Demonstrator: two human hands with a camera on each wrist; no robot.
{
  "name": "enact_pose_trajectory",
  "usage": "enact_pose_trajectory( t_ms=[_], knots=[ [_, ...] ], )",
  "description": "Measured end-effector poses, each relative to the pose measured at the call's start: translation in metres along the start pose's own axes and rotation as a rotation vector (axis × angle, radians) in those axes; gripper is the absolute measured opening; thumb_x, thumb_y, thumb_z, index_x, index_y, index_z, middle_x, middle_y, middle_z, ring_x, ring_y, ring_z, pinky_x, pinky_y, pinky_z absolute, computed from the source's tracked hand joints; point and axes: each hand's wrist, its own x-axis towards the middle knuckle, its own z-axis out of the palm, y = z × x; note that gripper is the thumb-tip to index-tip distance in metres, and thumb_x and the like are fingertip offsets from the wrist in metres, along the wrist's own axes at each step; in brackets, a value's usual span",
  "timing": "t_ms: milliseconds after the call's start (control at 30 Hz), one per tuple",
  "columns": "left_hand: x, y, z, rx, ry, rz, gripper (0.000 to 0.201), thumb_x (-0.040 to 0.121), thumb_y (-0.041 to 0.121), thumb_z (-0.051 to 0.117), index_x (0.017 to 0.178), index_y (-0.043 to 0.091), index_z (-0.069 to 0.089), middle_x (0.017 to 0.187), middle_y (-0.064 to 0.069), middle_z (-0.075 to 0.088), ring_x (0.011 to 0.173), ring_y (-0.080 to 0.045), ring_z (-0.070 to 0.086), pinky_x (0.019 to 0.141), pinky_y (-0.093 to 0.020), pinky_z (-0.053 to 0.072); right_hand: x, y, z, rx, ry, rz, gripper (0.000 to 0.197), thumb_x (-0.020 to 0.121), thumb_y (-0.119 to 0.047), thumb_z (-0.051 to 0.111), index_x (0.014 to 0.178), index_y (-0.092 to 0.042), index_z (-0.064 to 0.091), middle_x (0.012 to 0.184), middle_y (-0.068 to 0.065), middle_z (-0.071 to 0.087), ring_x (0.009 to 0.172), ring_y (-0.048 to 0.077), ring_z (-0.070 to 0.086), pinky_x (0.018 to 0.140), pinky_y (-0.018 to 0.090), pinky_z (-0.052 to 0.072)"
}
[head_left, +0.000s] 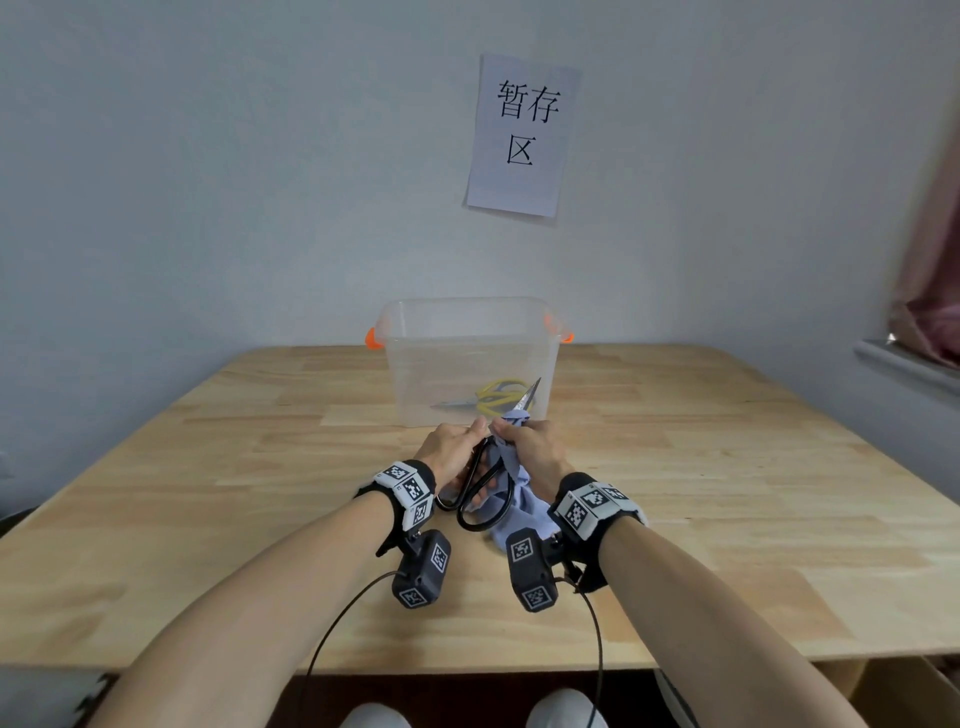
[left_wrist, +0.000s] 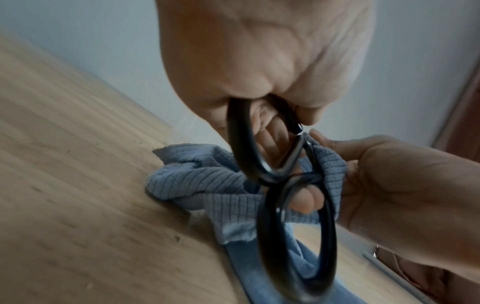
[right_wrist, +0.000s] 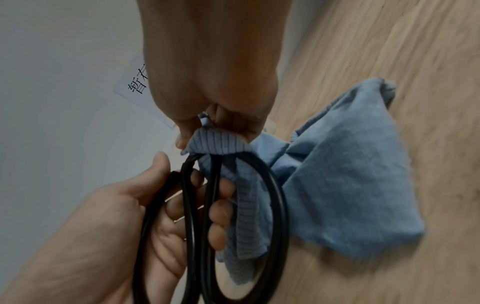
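Note:
Over the wooden table (head_left: 208, 493) both hands hold a pair of black-handled scissors (head_left: 485, 493), blades pointing away. My left hand (head_left: 457, 454) grips the handle loops (left_wrist: 240, 144), with its fingers curled through them (right_wrist: 218, 205). My right hand (head_left: 532, 444) pinches a light blue ribbed cloth (head_left: 522, 506) around the blades just past the pivot. The steel tip (head_left: 531, 395) sticks out beyond the cloth. The rest of the cloth (right_wrist: 350, 174) hangs down and lies on the table under the right hand.
A clear plastic bin (head_left: 467, 332) with orange handles stands behind the hands, against the wall; yellow-handled scissors (head_left: 498, 395) lie in it. A paper sign (head_left: 522, 135) hangs on the wall above. A curtain (head_left: 930, 249) and sill are at far right.

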Motion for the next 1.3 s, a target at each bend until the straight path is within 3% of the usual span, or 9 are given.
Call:
enact_pose_trajectory(
  t_ms=[133, 233, 300, 600, 800, 967, 1100, 1200, 1300],
  knots=[
    [0.000, 0.000, 0.000, 0.071, 0.036, 0.005, 0.059, 0.097, 0.057, 0.046, 0.096, 0.004, 0.072, 0.084, -0.018, 0.073, 0.076, -0.030, 0.069, 0.078, -0.039, 0.055, 0.005, 0.002, -0.002, 0.070, 0.055, 0.057, 0.023, 0.088, -0.012, 0.073, 0.068, -0.002, 0.065, 0.065, 0.011, 0.066, 0.066, 0.026, 0.064, 0.072, 0.040, 0.054],
    [-0.003, 0.002, 0.000, 0.046, 0.004, -0.004, 0.057, 0.099, 0.050, 0.047, 0.090, -0.001, 0.070, 0.070, -0.017, 0.071, 0.061, -0.031, 0.068, 0.059, -0.035, 0.057, 0.006, 0.002, 0.000, 0.136, 0.051, 0.088, 0.020, 0.087, -0.010, 0.073, 0.072, 0.001, 0.065, 0.075, 0.018, 0.067, 0.070, 0.030, 0.065, 0.073, 0.042, 0.055],
    [-0.007, 0.005, 0.001, 0.015, -0.018, -0.008, 0.054, 0.101, 0.047, 0.046, 0.087, -0.001, 0.068, 0.069, -0.020, 0.071, 0.059, -0.034, 0.069, 0.053, -0.035, 0.057, 0.008, 0.002, 0.001, 0.155, 0.081, 0.101, 0.020, 0.087, -0.010, 0.073, 0.073, 0.000, 0.064, 0.076, 0.018, 0.066, 0.070, 0.029, 0.065, 0.071, 0.039, 0.055],
    [-0.009, 0.007, -0.004, -0.010, -0.068, -0.014, 0.055, 0.101, 0.047, 0.045, 0.092, -0.004, 0.065, 0.074, -0.026, 0.071, 0.063, -0.043, 0.069, 0.061, -0.050, 0.060, 0.006, -0.004, 0.003, 0.221, 0.061, 0.082, 0.017, 0.091, -0.009, 0.068, 0.089, 0.007, 0.065, 0.085, 0.021, 0.066, 0.074, 0.030, 0.065, 0.067, 0.036, 0.054],
    [-0.010, 0.005, -0.004, 0.003, -0.068, -0.001, 0.050, 0.100, 0.047, 0.045, 0.080, 0.004, 0.062, 0.073, -0.025, 0.071, 0.062, -0.042, 0.069, 0.061, -0.047, 0.059, -0.004, -0.009, 0.000, 0.209, -0.094, 0.064, 0.041, 0.103, -0.008, 0.045, 0.068, 0.003, 0.062, 0.060, 0.013, 0.061, 0.066, 0.027, 0.056, 0.079, 0.041, 0.046],
    [-0.012, 0.007, -0.006, 0.025, -0.083, 0.029, 0.049, 0.101, 0.043, 0.048, 0.082, 0.000, 0.062, 0.073, -0.023, 0.072, 0.062, -0.041, 0.069, 0.061, -0.047, 0.059, 0.000, -0.008, 0.000, 0.239, -0.100, 0.076, 0.037, 0.105, -0.010, 0.040, 0.073, -0.002, 0.057, 0.051, 0.004, 0.062, 0.048, 0.013, 0.060, 0.058, 0.025, 0.051],
    [-0.012, 0.001, -0.007, 0.022, -0.113, 0.086, 0.031, 0.091, 0.025, 0.070, 0.088, -0.005, 0.064, 0.071, -0.022, 0.071, 0.058, -0.037, 0.067, 0.049, -0.036, 0.056, 0.004, -0.008, -0.001, 0.217, -0.112, 0.073, 0.035, 0.106, -0.015, 0.040, 0.079, 0.001, 0.057, 0.051, 0.006, 0.059, 0.048, 0.016, 0.058, 0.052, 0.023, 0.050],
    [-0.011, -0.001, -0.009, 0.033, -0.149, 0.072, 0.018, 0.082, 0.011, 0.078, 0.083, 0.002, 0.062, 0.068, -0.021, 0.068, 0.053, -0.032, 0.064, 0.054, -0.040, 0.056, 0.012, 0.001, -0.001, 0.214, -0.006, 0.081, 0.039, 0.097, -0.019, 0.059, 0.097, 0.020, 0.061, 0.071, 0.023, 0.065, 0.063, 0.028, 0.063, 0.054, 0.029, 0.053],
    [-0.009, -0.002, -0.011, 0.024, -0.172, 0.059, 0.016, 0.081, 0.007, 0.079, 0.078, 0.005, 0.063, 0.067, -0.021, 0.068, 0.053, -0.032, 0.063, 0.060, -0.046, 0.057, 0.018, 0.009, -0.001, 0.221, 0.083, 0.061, 0.047, 0.089, -0.019, 0.068, 0.106, 0.024, 0.059, 0.095, 0.036, 0.065, 0.074, 0.034, 0.065, 0.060, 0.036, 0.056]
  ],
)
